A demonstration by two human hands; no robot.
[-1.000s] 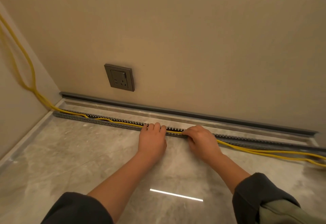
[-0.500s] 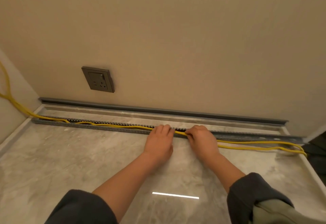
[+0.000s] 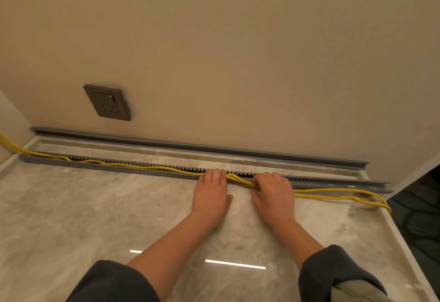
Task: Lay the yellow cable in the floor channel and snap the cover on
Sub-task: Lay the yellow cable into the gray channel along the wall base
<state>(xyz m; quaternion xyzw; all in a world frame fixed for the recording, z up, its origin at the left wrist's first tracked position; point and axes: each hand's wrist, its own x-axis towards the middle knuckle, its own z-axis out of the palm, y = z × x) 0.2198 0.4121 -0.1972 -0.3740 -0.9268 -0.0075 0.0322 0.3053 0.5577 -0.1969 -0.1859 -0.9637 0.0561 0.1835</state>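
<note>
Both hands are down at the long grey slotted plastic floor channel [image 3: 345, 184], which runs left to right across the polished marble floor [image 3: 95, 206], just out from the wall. The thin yellow cable [image 3: 238, 179] follows that same long axis. On the left it sits inside the channel, wavy but contained. Between the hands it climbs over the near wall, and to the right it lies out on the floor in two loose strands, looping back near the channel's right end.

The left hand [image 3: 210, 190] lies flat, fingers straight and together, with the fingertips pressing on the channel where the cable goes in. The right hand [image 3: 273, 190] is knuckles-up, its fingers curled over the cable at the near wall, so it looks like a grip.

All the unlaid slack lies to the right, so the right hand is the nearer one. The next stretch probably means sliding it rightward along the channel while the left hand pins what is already seated.

The long grey plastic cover strip [image 3: 214, 148], or what looks like it, waits untouched against the foot of the wall. It lies parallel to the channel, beyond both hands, below the dark grey wall socket [image 3: 107, 102].
</note>
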